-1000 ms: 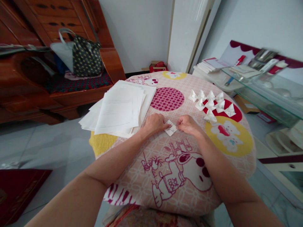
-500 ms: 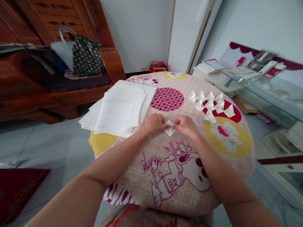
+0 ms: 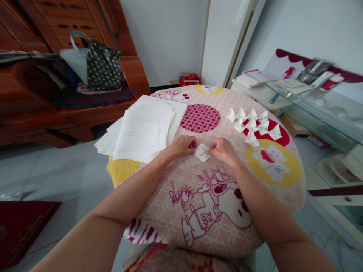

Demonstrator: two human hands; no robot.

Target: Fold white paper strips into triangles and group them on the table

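Note:
Between my hands, a small folded square of printed paper [image 3: 202, 153] lies on the cloth-covered round table [image 3: 187, 177], one corner pointing toward me. The fingers of my left hand [image 3: 184, 146] are curled together at its left corner. My right hand [image 3: 221, 150] pinches the right corner between thumb and forefinger. To the right stand several small folded paper pieces with pointed tips [image 3: 252, 124], grouped in rows. Left of my hands rests a loose stack of white paper sheets [image 3: 144, 128], some with faint print.
A glass shelf [image 3: 312, 109] with metal bowls [image 3: 317, 67] stands beside the table on the right, a stack of papers [image 3: 249, 78] next to it. At left, a wooden bench [image 3: 136, 77] holds a dark patterned bag [image 3: 103, 66]. A red box [image 3: 25, 226] is on the floor.
My left hand has shifted slightly left, away from the middle of the paper. More of the folded square shows now, and its printed lines are visible. My right hand has stayed nearly in place.

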